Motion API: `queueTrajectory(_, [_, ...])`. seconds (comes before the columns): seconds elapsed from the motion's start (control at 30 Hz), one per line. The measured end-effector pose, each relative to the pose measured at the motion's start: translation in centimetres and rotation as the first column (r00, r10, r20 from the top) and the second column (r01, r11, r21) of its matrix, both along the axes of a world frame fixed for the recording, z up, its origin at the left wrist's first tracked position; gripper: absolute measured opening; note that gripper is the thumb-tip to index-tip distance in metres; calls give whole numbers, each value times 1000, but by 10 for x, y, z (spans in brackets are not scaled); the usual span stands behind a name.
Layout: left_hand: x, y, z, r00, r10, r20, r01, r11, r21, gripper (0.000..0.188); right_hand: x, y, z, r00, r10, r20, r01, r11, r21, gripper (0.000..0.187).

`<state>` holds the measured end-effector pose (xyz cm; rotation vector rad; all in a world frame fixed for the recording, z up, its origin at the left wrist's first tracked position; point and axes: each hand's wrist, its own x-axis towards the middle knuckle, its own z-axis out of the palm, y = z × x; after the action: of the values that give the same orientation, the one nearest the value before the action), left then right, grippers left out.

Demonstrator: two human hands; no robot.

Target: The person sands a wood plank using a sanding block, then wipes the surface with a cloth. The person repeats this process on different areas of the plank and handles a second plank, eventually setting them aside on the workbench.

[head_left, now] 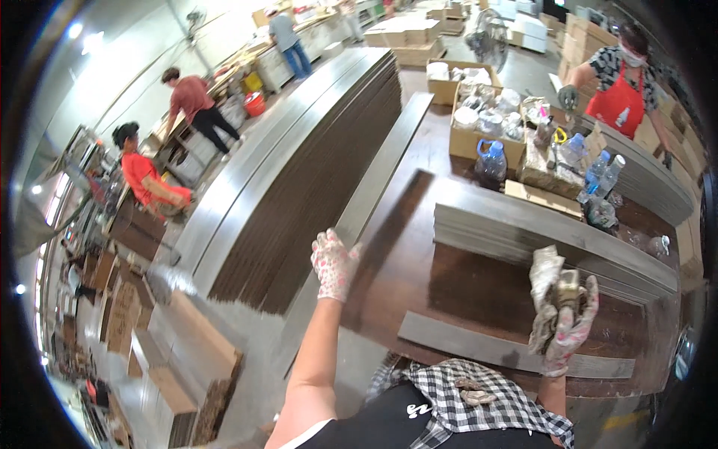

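Note:
My left hand (334, 268), in a white glove with pink spots, is closed over a long, narrow grey board (387, 166), fingers toward one edge and thumb toward the other. This board slants along the left side of the brown table (389, 280), its near end reaching past the table. My right hand (572, 333), in a similar glove, grips a crumpled, stained cloth (546, 280). A small brownish container (568, 284) shows among its fingers; its kind is unclear. Under that hand, another grey board (486, 343) lies flat near the front edge.
A tall stack of long boards (321, 157) stands left of the table. Another stack (538, 224) lies on it, behind my right hand. Beyond are cardboard boxes (486, 142) of jars and several plastic bottles (598, 173). A person in a red apron (619, 101) stands across, at far right.

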<state>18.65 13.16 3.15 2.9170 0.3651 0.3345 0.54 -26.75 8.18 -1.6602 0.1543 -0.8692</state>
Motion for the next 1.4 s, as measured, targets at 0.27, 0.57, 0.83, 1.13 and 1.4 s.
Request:
queueTrajectory(0.27, [53,-11,-30,988,72,-137,-63,996,67,83,15,26,-11,991,-77,-112,82,996,43,79])
queueTrajectory(0.57, [101,-18,-49,982,118,-146,-94,983,160,75,11,-3,-53,970,-82,-229,82,997,-10,70])
queueTrajectory(0.83, [133,-27,-53,987,110,-115,-87,978,192,68,17,-9,-68,955,-4,-296,20,998,51,73])
queueTrajectory(1.13, [141,-22,-58,988,130,-84,-110,972,209,63,21,-15,-84,957,70,-282,-24,986,165,71])
queueTrajectory(1.4, [110,-32,-34,907,-153,392,169,986,-4,59,21,-28,-90,958,-21,-286,7,999,-50,78])
